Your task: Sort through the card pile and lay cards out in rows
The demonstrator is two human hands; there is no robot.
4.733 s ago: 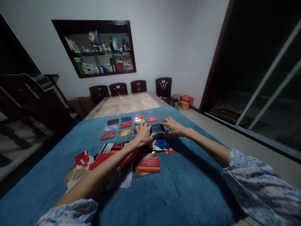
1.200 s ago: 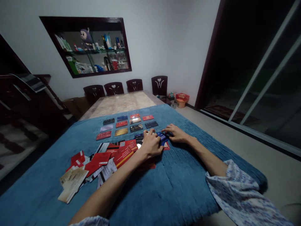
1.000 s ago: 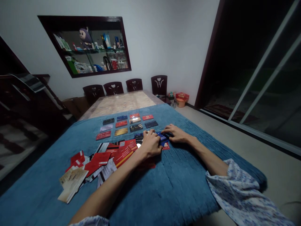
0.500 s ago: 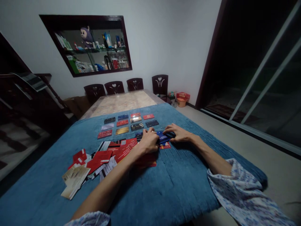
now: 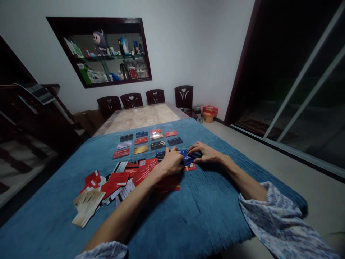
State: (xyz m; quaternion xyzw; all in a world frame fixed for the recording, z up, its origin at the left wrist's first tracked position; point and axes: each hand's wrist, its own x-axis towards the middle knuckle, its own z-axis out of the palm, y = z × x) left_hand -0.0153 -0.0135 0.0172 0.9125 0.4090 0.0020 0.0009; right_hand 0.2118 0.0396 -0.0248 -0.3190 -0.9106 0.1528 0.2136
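My left hand (image 5: 172, 162) has its fingers curled down at the left edge of a blue card (image 5: 188, 158), gripping it; its fingertips are partly hidden. From the other side my right hand (image 5: 206, 153) closes its thumb and fingers round a dark card (image 5: 195, 154) lying over the blue one. A red and yellow card (image 5: 192, 167) sticks out beneath, on the cloth. Just beyond my left hand lies a dark blue card (image 5: 160, 155), partly covered. Red card sleeves (image 5: 145, 169) spread under and beside my left forearm.
Beyond my hands, cards lie in rows, among them a gold card (image 5: 141, 149) and a black card (image 5: 158, 144). Paper sleeves (image 5: 90, 207) are heaped at the left. A blue cloth (image 5: 210, 212) covers the near table; chairs (image 5: 183, 96) stand past the bare marble end (image 5: 145, 117).
Both hands stay nearly in place around the blue and dark cards, with only slight finger movement. The whole view has shifted a little.
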